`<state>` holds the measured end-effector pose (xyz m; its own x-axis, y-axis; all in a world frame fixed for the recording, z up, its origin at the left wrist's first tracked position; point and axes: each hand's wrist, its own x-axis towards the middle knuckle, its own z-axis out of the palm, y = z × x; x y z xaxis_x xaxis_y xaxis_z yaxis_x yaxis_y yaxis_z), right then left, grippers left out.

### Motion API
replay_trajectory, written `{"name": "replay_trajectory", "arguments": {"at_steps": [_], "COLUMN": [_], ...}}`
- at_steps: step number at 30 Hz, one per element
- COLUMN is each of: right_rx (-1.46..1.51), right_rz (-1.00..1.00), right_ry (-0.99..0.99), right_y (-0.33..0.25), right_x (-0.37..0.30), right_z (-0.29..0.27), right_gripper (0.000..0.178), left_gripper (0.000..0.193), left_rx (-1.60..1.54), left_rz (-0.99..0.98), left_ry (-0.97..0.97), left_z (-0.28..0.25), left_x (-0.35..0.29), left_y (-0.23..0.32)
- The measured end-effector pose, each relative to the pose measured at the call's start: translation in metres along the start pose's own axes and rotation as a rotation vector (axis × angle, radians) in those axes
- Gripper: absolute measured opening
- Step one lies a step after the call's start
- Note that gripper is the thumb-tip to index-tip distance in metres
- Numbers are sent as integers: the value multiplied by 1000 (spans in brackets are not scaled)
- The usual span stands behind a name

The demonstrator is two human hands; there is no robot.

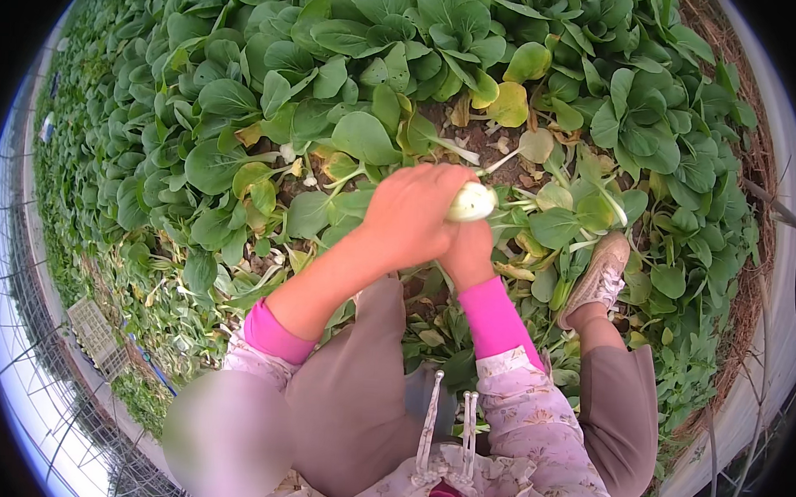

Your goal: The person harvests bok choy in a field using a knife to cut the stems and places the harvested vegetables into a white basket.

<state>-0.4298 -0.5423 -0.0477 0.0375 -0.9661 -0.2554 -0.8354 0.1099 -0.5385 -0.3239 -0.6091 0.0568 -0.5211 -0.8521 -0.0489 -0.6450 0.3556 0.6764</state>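
Observation:
My left hand (409, 209) is closed around a head of bok choy, its fingers curled over the top. The plant's pale, cut root end (473, 202) sticks out to the right of my fingers. My right hand (467, 250) comes up underneath, pressed against the same head and closed on it; my left hand hides most of its fingers. Green leaves (351, 202) show just left of my hands, though I cannot tell whether they belong to the held head. Below and around lie loose yellowing leaves (536, 146) and trimmed stalks (615, 207) on brown soil.
Dense rows of growing bok choy (381, 26) fill the ground ahead and to the left. My shoe (599, 279) rests among the leaves at right. A pale plastic crate (97, 335) lies at far left beside wire mesh. Dry straw (751, 95) borders a pale edge at right.

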Motion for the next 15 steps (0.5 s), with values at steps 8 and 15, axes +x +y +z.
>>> {"name": "replay_trajectory", "arguments": {"at_steps": [8, 15], "right_rx": [-202, 52], "right_rz": [-84, 9], "right_ry": [-119, 89], "right_y": [2, -10], "right_x": [-21, -3], "right_z": [-6, -43], "right_gripper": [40, 30], "left_gripper": [35, 35], "left_rx": [597, 523], "left_rz": [-319, -335], "left_ry": [-48, 20], "left_z": [5, 27], "left_x": [-34, -67], "left_y": [-119, -114]}}
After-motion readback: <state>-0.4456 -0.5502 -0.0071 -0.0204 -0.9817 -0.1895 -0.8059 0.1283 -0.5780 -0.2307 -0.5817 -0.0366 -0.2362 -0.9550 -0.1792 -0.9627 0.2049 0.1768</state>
